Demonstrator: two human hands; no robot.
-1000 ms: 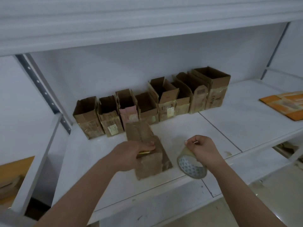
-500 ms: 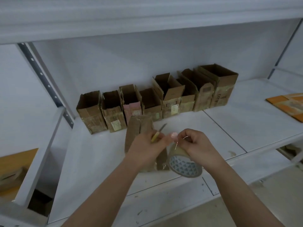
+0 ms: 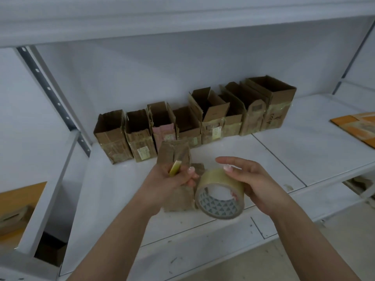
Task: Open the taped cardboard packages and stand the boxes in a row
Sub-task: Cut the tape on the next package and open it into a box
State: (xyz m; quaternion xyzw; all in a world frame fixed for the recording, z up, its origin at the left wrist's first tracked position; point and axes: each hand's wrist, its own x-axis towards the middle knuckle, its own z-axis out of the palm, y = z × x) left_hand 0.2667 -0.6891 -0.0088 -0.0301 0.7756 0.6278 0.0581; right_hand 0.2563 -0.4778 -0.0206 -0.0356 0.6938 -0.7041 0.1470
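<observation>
At nine o'clock on the white shelf (image 3: 263,165) the row of opened boxes (image 3: 192,118) begins, running along the back wall toward two o'clock; each stands upright with flaps up, and what shows of their insides looks dark and empty. Just in front, near centre, a taped package (image 3: 174,157) lies on the shelf, partly hidden by the hands. The left hand (image 3: 170,183) is curled round a yellow-handled cutter (image 3: 175,168), held above that package. The right hand (image 3: 249,179) grips a roll of clear tape (image 3: 220,196) from the side, forefinger stretched out straight over it. At three o'clock a flat orange carton (image 3: 357,128) lies well apart. I judge the risk to be the cutter: with both hands full and close together, a slip could nick the right fingers, or the unsteadied package could slide.
</observation>
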